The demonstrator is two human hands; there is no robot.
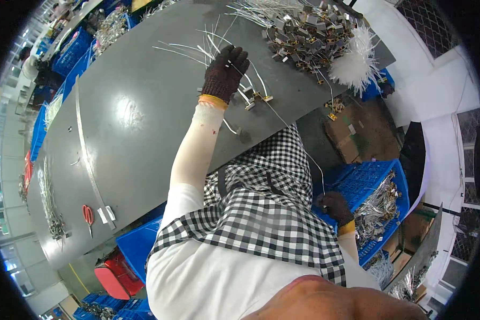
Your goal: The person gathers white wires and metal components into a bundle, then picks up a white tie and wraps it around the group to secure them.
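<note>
My left hand (225, 73), in a dark knitted glove, is closed over several white wires (197, 50) at the grey table's edge side. Their loose ends fan out beyond the fingers, and small metal-and-yellow connectors (250, 101) lie on the near side of the hand. A long thin white wire (310, 157) runs from these connectors off the table and down to my right hand (336, 207). That hand, also gloved, is closed on the wire's end beside a blue crate; its fingertips are partly hidden. Another wired connector (239, 131) lies near the table edge.
A heap of wired connectors (309, 40) and a white wire bundle (357, 56) cover the table's far right. On the left lie red-handled scissors (88, 214), a long pale strip (82, 138) and a wire bundle (47, 197). Right, a blue crate (365, 184) holds wired parts.
</note>
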